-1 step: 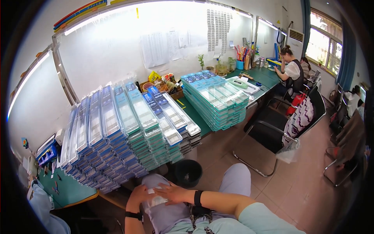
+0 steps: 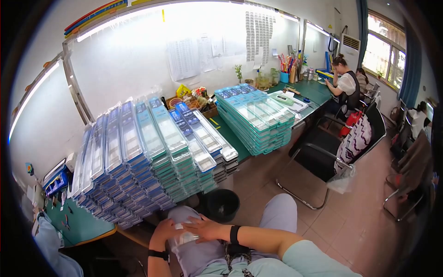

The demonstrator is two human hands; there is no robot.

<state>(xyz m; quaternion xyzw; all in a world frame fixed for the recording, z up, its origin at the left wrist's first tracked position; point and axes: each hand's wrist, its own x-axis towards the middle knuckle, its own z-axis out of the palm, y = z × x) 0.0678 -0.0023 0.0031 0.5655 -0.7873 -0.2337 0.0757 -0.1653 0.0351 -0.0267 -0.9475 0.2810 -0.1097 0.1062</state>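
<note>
1. While the person sat, the left hand (image 2: 164, 231) and right hand (image 2: 205, 229) met over the left thigh (image 2: 183, 213), between six and seven o'clock, about a small whitish thing (image 2: 187, 237) whose kind could not be told.
2. The right fingers reached across it, loosely spread; the left fingers were partly hidden, and whether either hand gripped it could not be told.
3. Good handling probably called for the thigh as support, light fingertip pressure and the piece's edges in sight.
4. Long clear-topped packs (image 2: 122, 143) rose in stacks at nine o'clock; teal-edged packs (image 2: 253, 121) stood at two o'clock on the green surface (image 2: 236, 142).
5. Blue headers (image 2: 183, 110) and wall sheets (image 2: 184, 57) at eleven o'clock bore print, too small to read.
</note>
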